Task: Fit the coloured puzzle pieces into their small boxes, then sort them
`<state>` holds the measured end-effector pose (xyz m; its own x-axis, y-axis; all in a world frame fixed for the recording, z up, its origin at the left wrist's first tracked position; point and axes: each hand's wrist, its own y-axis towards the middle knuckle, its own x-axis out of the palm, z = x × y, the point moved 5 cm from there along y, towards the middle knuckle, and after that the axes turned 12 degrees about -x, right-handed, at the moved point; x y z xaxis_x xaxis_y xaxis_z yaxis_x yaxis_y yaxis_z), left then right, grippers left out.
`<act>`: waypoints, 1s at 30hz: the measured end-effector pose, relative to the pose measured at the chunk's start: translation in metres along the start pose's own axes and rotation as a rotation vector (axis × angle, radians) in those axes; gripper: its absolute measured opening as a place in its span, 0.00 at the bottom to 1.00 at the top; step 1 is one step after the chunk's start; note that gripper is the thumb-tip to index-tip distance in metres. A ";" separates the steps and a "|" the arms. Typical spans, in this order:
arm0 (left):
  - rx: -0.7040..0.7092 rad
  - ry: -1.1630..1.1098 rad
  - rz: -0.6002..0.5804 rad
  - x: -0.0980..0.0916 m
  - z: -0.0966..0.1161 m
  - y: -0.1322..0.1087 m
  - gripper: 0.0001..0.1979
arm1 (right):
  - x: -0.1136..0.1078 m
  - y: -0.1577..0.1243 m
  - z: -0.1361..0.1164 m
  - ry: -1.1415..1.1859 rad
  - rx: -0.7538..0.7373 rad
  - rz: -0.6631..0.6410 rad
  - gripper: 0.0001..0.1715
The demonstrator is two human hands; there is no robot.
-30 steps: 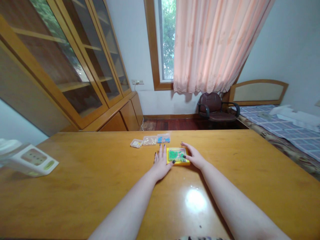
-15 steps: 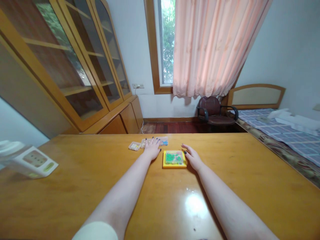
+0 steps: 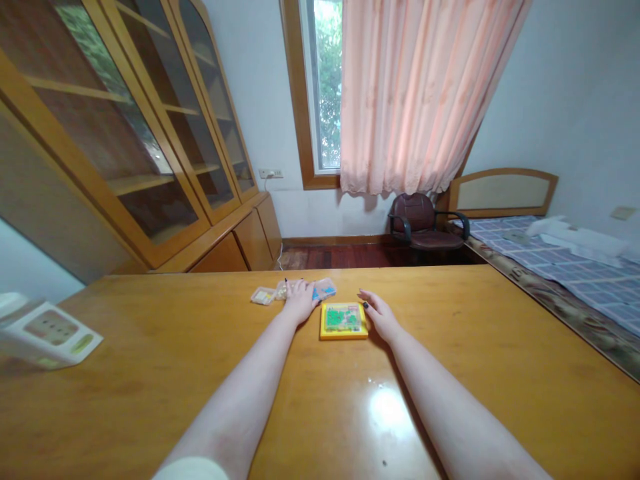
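My left hand [image 3: 299,303] lies over small clear plastic boxes, its fingers bent down and its thumb at the near edge of a clear box with blue pieces [image 3: 325,290]. Part of that box is hidden under the hand. At its left are more clear boxes, among them a small one with pale pieces [image 3: 263,296]. My right hand [image 3: 383,317] rests on its side with fingers loosely stretched. Its thumb is at the right edge of a flat yellow box [image 3: 344,336], on top of which lies a clear case of green pieces [image 3: 342,317].
A white container [image 3: 53,333] stands on the wooden table [image 3: 165,393] at the left. Beyond the table are a glass-doored cabinet [image 3: 200,220], a dark red armchair [image 3: 417,223], a pink curtain [image 3: 415,100] and a bed [image 3: 575,257] at the right.
My left fingers have gone from spread flat to bent, and the clear box with blue pieces has turned slightly. My right hand stays beside the yellow box. The view has shifted a little.
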<state>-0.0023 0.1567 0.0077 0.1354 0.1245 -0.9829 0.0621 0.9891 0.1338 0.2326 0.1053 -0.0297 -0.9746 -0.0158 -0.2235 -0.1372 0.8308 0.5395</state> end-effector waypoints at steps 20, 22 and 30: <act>0.261 -0.708 -0.189 -0.006 0.029 -0.067 0.35 | 0.008 -0.002 -0.018 -0.026 -0.094 -0.201 0.43; 0.235 -0.746 -0.211 0.001 0.027 -0.067 0.37 | 0.009 -0.001 -0.015 -0.041 -0.079 -0.197 0.38; 0.227 -0.602 -0.152 0.004 0.013 -0.060 0.42 | 0.009 -0.001 -0.013 -0.059 -0.036 -0.169 0.33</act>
<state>0.0072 0.0964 -0.0023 0.6340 -0.1469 -0.7593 0.3226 0.9425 0.0870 0.2212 0.0973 -0.0219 -0.9252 -0.1195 -0.3601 -0.3050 0.7987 0.5188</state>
